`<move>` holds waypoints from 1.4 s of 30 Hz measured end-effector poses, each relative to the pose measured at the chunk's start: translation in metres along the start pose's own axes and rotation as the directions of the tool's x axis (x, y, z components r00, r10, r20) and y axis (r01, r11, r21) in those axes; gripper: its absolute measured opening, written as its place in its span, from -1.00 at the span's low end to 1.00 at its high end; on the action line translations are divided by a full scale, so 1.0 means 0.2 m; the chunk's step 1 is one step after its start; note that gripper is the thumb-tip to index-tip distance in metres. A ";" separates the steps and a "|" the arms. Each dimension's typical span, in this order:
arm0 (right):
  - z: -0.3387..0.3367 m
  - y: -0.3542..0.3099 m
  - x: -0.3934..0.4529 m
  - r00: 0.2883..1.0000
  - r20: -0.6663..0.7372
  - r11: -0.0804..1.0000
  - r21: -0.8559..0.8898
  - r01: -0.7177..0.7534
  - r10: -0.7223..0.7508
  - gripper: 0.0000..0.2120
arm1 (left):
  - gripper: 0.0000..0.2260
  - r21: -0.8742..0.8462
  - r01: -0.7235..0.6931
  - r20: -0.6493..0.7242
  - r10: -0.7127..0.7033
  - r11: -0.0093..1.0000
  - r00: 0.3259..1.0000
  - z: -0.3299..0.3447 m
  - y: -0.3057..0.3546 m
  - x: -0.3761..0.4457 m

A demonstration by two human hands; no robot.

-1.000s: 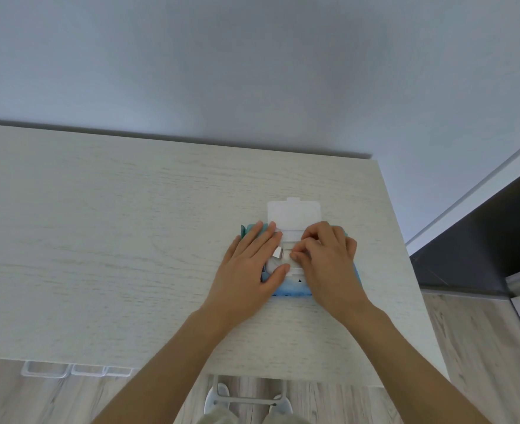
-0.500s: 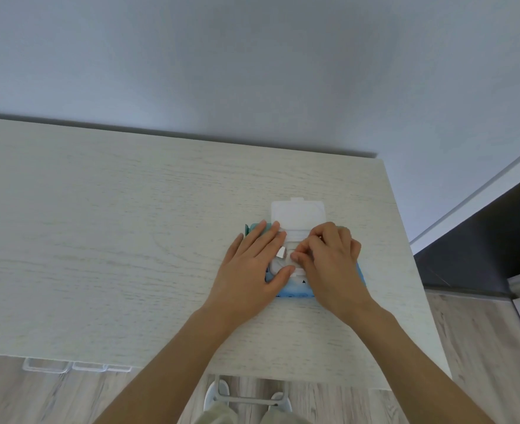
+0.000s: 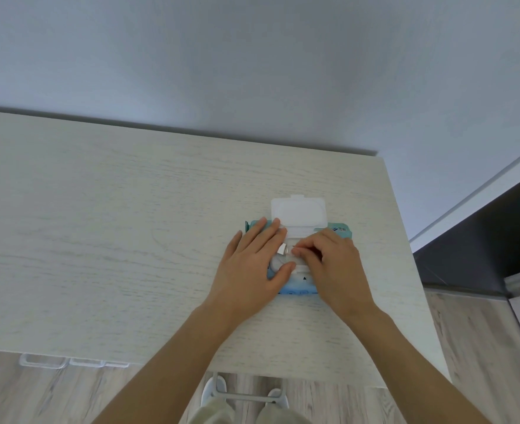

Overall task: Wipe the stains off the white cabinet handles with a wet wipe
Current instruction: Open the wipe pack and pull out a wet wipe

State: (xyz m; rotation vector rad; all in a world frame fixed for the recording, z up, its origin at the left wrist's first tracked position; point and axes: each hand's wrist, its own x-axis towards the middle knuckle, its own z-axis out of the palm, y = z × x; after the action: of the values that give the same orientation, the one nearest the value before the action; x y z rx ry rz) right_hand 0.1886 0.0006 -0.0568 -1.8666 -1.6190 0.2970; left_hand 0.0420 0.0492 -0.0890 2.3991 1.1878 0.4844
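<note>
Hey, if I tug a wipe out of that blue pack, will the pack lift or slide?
The wet wipe pack looks like a soft pouch, so it would probably lift or slide. The left hand lying flat on it likely prevents that. Its open lid seems rigid.

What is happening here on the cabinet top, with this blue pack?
A person is getting a wet wipe out of the pack of wipes on the cabinet top. Its lid is flipped open. The left hand lies flat on the pack, and the right hand pinches at the opening. No wipe is out yet.
</note>
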 end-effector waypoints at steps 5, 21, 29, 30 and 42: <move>-0.01 0.00 -0.01 0.980 -0.094 0.957 0.252 -0.146 0.175 -0.75 | -0.45 -0.005 0.012 0.000 -0.012 1.000 1.000 0.00 0.00 -0.01; -0.02 -0.02 0.03 0.990 -0.003 0.983 0.122 -0.140 0.141 -0.94 | -0.46 -0.012 0.036 0.014 -0.036 0.999 0.999 0.00 0.02 0.01; -0.07 0.00 0.04 0.964 -0.049 0.938 0.250 -0.241 0.261 -0.77 | -0.46 0.011 0.044 0.032 -0.044 0.999 0.999 0.00 0.01 0.01; -0.08 0.00 0.03 0.966 -0.047 0.939 0.251 -0.234 0.253 -0.74 | -0.46 0.010 0.044 0.036 -0.044 0.999 0.998 0.00 0.01 0.01; -0.03 -0.02 0.05 0.994 0.049 0.995 -0.021 -0.098 0.099 -0.94 | -0.46 0.010 0.044 0.035 -0.045 0.999 0.998 0.00 0.02 0.01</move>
State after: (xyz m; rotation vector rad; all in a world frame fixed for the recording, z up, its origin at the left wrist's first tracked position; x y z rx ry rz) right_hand 0.1898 0.0079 -0.0477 -1.9710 -1.5697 0.3751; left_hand 0.0450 0.0480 -0.0873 2.3735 1.2280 0.4224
